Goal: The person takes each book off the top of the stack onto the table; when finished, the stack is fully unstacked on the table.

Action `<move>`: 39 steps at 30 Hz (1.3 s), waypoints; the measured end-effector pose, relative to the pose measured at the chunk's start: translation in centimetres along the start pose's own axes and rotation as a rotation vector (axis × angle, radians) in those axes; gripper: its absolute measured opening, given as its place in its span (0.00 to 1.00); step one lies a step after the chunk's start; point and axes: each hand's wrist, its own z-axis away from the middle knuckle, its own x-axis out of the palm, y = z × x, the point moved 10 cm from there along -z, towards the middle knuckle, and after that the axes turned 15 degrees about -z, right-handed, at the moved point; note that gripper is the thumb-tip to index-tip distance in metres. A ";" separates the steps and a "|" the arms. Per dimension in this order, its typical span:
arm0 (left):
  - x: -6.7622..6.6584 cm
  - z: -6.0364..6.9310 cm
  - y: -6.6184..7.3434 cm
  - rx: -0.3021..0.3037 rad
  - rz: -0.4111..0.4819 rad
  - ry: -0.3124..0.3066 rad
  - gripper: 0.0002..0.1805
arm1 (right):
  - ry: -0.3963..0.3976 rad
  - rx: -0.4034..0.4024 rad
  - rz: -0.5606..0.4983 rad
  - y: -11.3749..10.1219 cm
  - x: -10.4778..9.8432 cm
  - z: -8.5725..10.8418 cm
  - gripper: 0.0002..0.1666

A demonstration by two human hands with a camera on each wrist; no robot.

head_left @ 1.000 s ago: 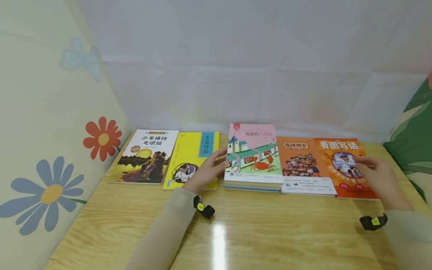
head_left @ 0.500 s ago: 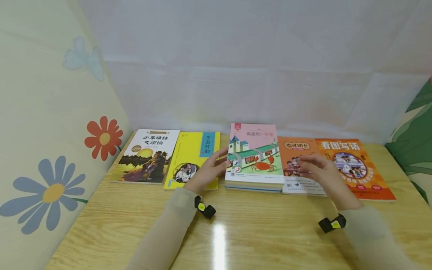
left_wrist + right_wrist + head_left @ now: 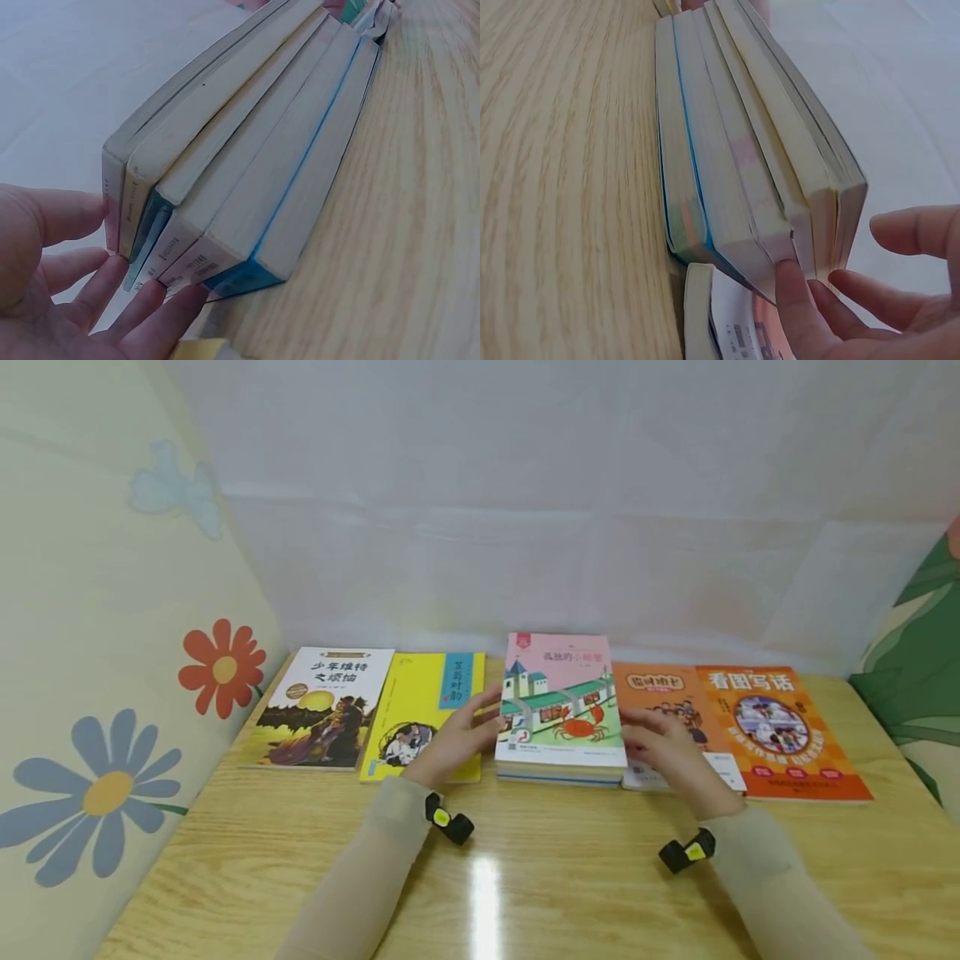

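Note:
A stack of several books (image 3: 561, 710) lies mid-table, topped by a pink cover with a red crab. My left hand (image 3: 457, 739) touches the stack's left side; in the left wrist view its fingertips (image 3: 191, 296) rest along the spines, thumb near the top book. On the opposite side, my right hand (image 3: 675, 756) has fingers against the page edges, and in the right wrist view the thumb (image 3: 911, 229) stands apart from the stack. Neither hand curls round the books. Beneath the right hand lies an orange and white book (image 3: 660, 681), partly covered.
Left of the stack lie a yellow book (image 3: 408, 693) and a white book with a sunset picture (image 3: 337, 714). An orange book (image 3: 780, 735) is at the far right. A pale sheet (image 3: 555, 510) hangs behind the wooden table (image 3: 570, 868), and a flower-painted wall (image 3: 75, 635) borders the left.
My right hand has moved left from the far-right orange book, across the neighbouring book, to the stack's right side. My left hand has stayed at the stack's left side. The books look unmoved.

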 end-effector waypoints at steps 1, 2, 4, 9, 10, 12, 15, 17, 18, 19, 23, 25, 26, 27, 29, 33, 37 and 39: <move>-0.1 0.0 0.0 -0.003 0.000 0.001 0.31 | 0.005 0.005 -0.006 0.0 0.0 0.0 0.34; -0.1 0.0 0.1 -0.003 0.006 0.000 0.31 | 0.007 0.011 -0.017 0.1 0.0 -0.1 0.34; -0.2 -0.1 0.1 -0.006 0.021 -0.003 0.31 | 0.018 0.016 -0.028 0.0 -0.1 -0.1 0.33; -0.2 -0.6 0.3 0.003 0.040 -0.020 0.32 | 0.041 0.015 -0.035 -0.1 -0.4 -0.2 0.32; -0.1 -0.6 0.4 0.007 0.044 -0.030 0.32 | 0.044 0.016 -0.026 0.0 -0.5 -0.2 0.32; 0.0 -0.6 0.3 0.001 0.049 -0.053 0.32 | 0.050 0.017 -0.004 0.1 -0.6 -0.3 0.32; 0.0 -0.6 0.2 0.001 0.057 -0.094 0.33 | 0.055 0.017 0.029 0.4 -0.7 -0.5 0.33; -0.1 -0.5 0.0 -0.005 0.056 -0.110 0.34 | 0.055 0.016 0.037 0.5 -0.8 -0.7 0.34; -0.3 -0.4 -0.1 -0.011 0.053 -0.112 0.35 | 0.053 0.019 0.036 0.6 -0.8 -0.8 0.34; -0.4 -0.3 -0.2 -0.017 0.051 -0.110 0.35 | 0.049 0.022 0.034 0.7 -0.8 -0.9 0.35; -1.0 -0.1 -0.5 -0.059 0.069 -0.069 0.36 | 0.033 0.048 0.008 1.3 -0.8 -1.2 0.35; -1.1 -0.2 -0.6 -0.086 0.080 -0.033 0.36 | 0.021 0.058 -0.012 1.6 -0.7 -1.3 0.35; -1.2 -0.2 -0.7 -0.099 0.086 -0.015 0.36 | 0.018 0.063 -0.024 1.8 -0.8 -1.3 0.35; -1.1 -0.2 -0.7 -0.112 0.091 0.000 0.35 | 0.018 0.066 -0.032 1.9 -0.8 -1.3 0.35; -0.9 -0.3 -0.9 -0.136 0.101 0.015 0.34 | 0.013 0.066 -0.035 2.1 -0.9 -1.3 0.35; -0.4 -0.4 -1.1 -0.156 0.122 0.017 0.32 | -0.006 0.049 0.056 2.0 -1.0 -1.0 0.38; -0.4 0.0 -0.8 -0.155 0.115 0.009 0.29 | -0.025 0.042 0.122 1.9 -0.9 -0.8 0.41; -0.6 0.2 -0.7 -0.154 0.101 0.003 0.30 | -0.027 0.048 0.116 2.0 -0.9 -0.7 0.41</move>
